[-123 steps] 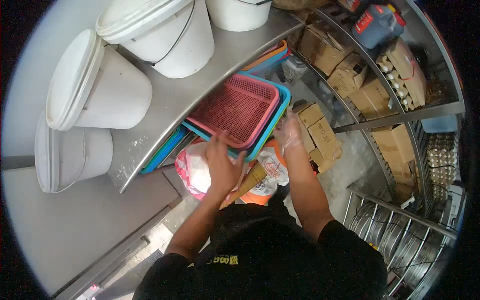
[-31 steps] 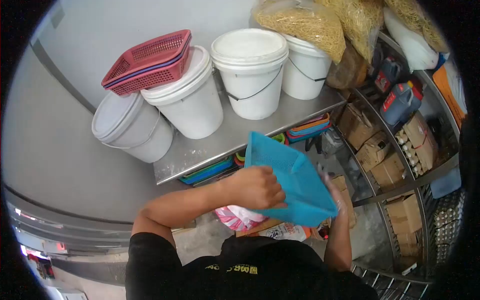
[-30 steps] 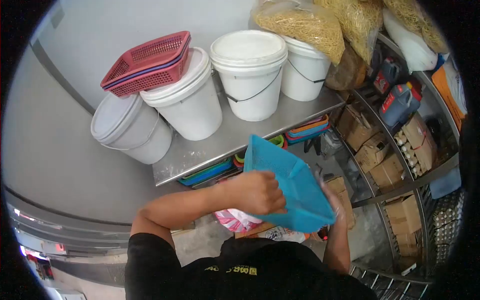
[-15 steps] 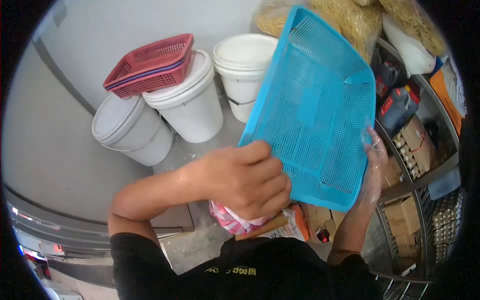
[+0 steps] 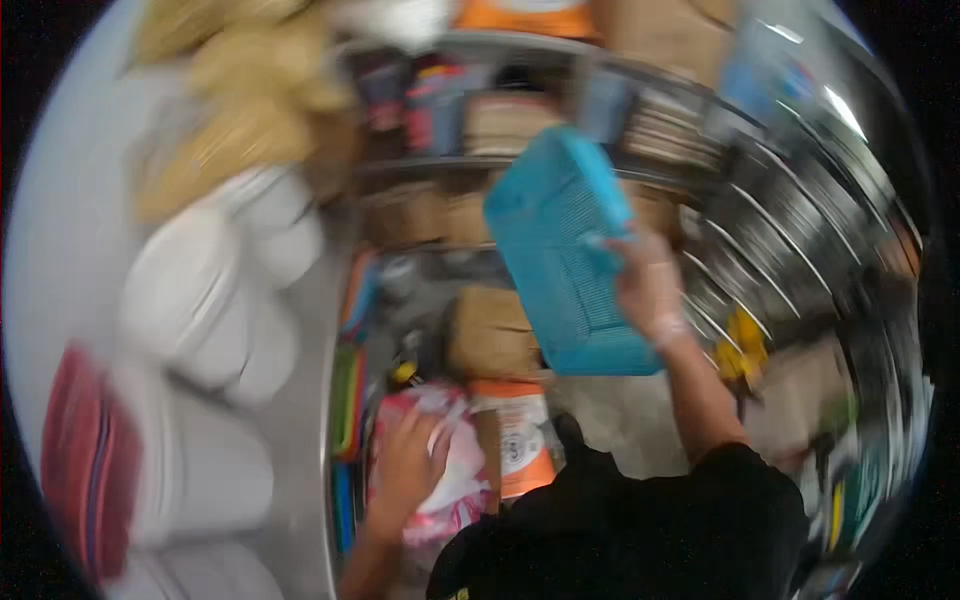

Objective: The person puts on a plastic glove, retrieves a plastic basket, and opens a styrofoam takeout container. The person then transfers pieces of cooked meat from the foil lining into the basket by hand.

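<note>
My right hand (image 5: 648, 280) grips the side rim of a blue plastic mesh basket (image 5: 565, 260), which is held up and tilted on its edge. A clear plastic glove seems to cover this hand, though blur softens it. Lower left, my bare left hand (image 5: 408, 460) is over a pink-and-white plastic bag (image 5: 450, 500), its fingers extended. Whether it presses on the bag or hovers just above, I cannot tell. Right of the bag lies an orange-and-white package (image 5: 520, 440).
White lidded buckets (image 5: 185, 290) line the left wall, with red baskets (image 5: 90, 465) by them. Bags of yellow noodle-like food (image 5: 240, 120) are at upper left. Ahead are shelves (image 5: 450, 165) with boxes and jugs. Metal racks (image 5: 790, 230) stand on the right.
The view has swung to the right. My left hand has left the basket's near side and moved down to the pink-and-white bag. The basket stays in my right hand.
</note>
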Action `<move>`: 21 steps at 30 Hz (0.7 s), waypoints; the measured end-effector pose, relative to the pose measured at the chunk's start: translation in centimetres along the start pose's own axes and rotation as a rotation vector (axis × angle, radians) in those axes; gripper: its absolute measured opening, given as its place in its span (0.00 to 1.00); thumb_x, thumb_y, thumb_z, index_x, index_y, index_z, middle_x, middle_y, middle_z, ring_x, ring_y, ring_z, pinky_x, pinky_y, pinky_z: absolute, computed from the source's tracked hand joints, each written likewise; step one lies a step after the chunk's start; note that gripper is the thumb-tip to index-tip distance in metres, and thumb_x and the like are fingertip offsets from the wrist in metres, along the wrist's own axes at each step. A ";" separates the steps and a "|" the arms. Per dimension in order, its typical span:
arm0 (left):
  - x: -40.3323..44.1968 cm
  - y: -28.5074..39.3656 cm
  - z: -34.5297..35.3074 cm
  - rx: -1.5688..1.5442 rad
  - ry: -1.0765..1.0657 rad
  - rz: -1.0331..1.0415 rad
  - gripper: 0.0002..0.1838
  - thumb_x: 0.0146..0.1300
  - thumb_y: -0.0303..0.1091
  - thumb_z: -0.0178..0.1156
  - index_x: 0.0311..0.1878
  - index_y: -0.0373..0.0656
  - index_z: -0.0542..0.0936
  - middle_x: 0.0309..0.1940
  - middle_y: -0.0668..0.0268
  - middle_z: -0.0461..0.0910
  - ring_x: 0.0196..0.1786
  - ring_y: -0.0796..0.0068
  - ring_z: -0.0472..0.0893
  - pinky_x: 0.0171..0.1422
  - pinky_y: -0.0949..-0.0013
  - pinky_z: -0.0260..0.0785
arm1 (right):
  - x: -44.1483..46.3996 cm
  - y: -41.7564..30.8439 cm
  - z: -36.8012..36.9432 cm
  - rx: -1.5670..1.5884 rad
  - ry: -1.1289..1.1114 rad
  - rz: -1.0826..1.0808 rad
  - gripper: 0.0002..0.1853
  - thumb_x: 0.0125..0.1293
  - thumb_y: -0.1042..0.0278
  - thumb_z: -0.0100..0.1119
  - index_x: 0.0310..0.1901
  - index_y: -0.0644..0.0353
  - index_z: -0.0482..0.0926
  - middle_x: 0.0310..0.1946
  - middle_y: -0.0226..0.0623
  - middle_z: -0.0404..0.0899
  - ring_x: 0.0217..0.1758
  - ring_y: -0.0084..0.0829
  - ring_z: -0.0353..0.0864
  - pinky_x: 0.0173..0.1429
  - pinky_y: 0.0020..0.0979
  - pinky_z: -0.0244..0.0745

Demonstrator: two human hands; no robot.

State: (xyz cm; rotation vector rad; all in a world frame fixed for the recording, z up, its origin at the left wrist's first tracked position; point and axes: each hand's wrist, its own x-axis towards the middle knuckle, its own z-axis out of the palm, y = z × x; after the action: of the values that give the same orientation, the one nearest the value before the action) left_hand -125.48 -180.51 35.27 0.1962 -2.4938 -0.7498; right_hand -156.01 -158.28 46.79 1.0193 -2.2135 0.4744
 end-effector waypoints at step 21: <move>-18.9 24.2 41.5 -0.812 -1.370 0.041 0.21 0.70 0.37 0.63 0.61 0.37 0.76 0.49 0.63 0.83 0.55 0.67 0.82 0.65 0.62 0.71 | -83.9 -7.9 -41.2 -0.518 -0.121 1.647 0.09 0.54 0.74 0.56 0.37 0.63 0.82 0.46 0.44 0.78 0.51 0.45 0.77 0.50 0.44 0.78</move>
State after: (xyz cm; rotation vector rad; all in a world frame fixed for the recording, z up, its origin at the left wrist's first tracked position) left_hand -130.77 -135.42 10.76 -0.9567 -2.9114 -2.3479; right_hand -92.19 -95.15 19.53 -1.2364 -2.5879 0.4045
